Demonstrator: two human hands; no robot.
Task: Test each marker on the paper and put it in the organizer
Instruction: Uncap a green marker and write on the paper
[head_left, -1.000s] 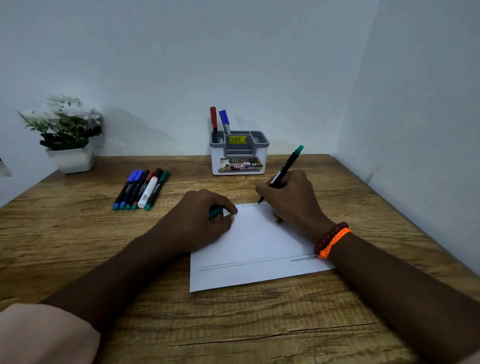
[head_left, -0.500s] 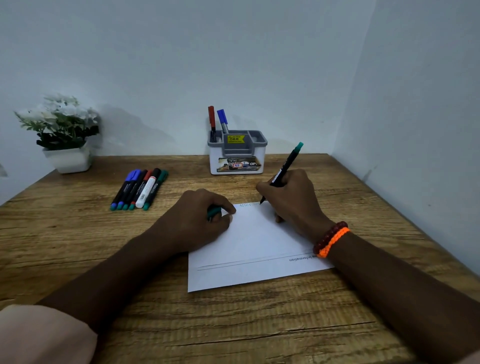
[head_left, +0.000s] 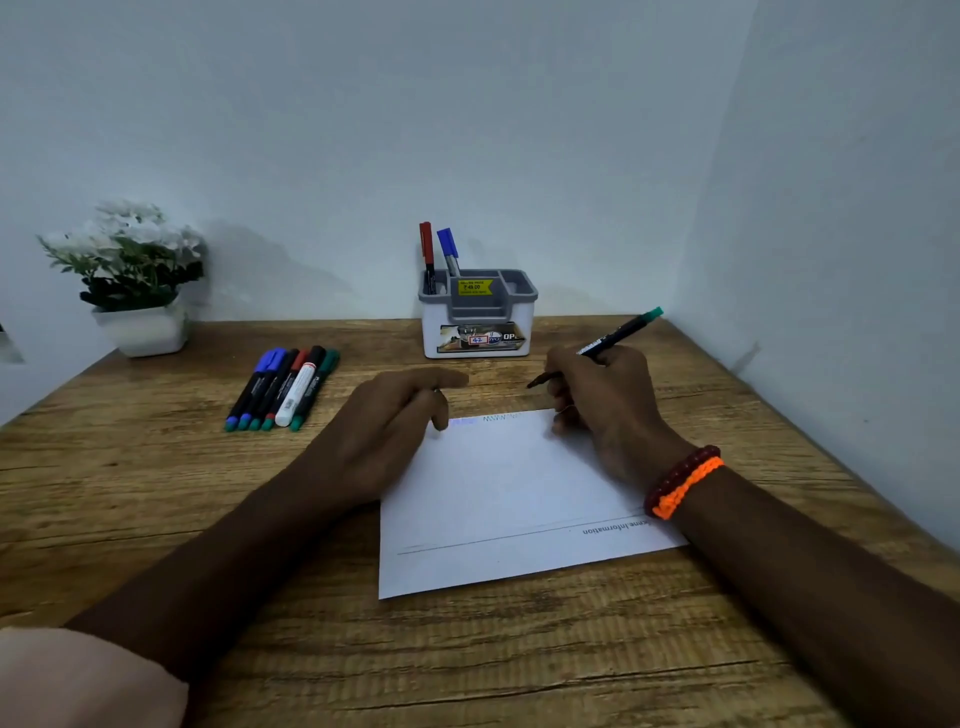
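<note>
Right hand (head_left: 605, 400): closed around a black marker (head_left: 602, 345) with a green end; the tip is held above the counter (head_left: 156, 493), just past the far edge of the paper (head_left: 509, 499).
Left hand (head_left: 384, 431): fingers loosely extended, nothing seen in it, resting at the paper's far left corner.
Paper: laid flat near the counter's middle; scribbles are seen along its far edge.
Organizer (head_left: 478, 312): placed at the counter's back edge, a red marker (head_left: 427, 249) and a blue marker (head_left: 448, 249) standing in its left compartment.
Spare markers (head_left: 283, 387): laid side by side toward the left edge.
Potted plant (head_left: 132, 275): set at the back left corner.
</note>
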